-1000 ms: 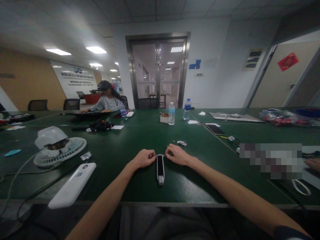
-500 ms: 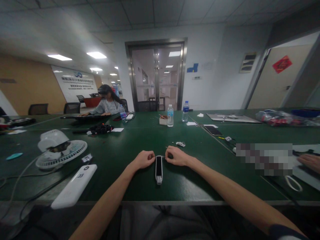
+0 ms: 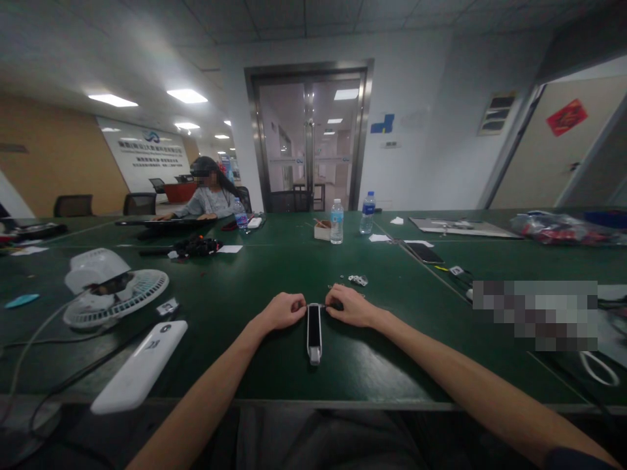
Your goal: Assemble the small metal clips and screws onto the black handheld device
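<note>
A slim white pen-shaped device (image 3: pixel 314 334) with a long black screen lies on the green table, pointing toward me. My left hand (image 3: pixel 284 311) is closed beside the left of its far end, thumb and fingertips pinched together. On the other side of that end, my right hand (image 3: pixel 351 305) is also closed in a pinch. Something thin shows between the fingertips and the device's far end, too small to name. Just beyond my right hand lie small white and metal pieces (image 3: pixel 358 280).
A white oblong case (image 3: pixel 142 365) and a taken-apart fan (image 3: pixel 117 297) with cables stand at left. Water bottles (image 3: pixel 336 222) and a small box (image 3: pixel 321 230) are farther back. A person (image 3: pixel 208 192) sits across the table. A dark phone (image 3: pixel 425 252) lies at right.
The view has shifted slightly. My right fingertips have come a little lower beside the device's far end. My left hand stays nearly in place. Another person's hand at far right has left the view.
</note>
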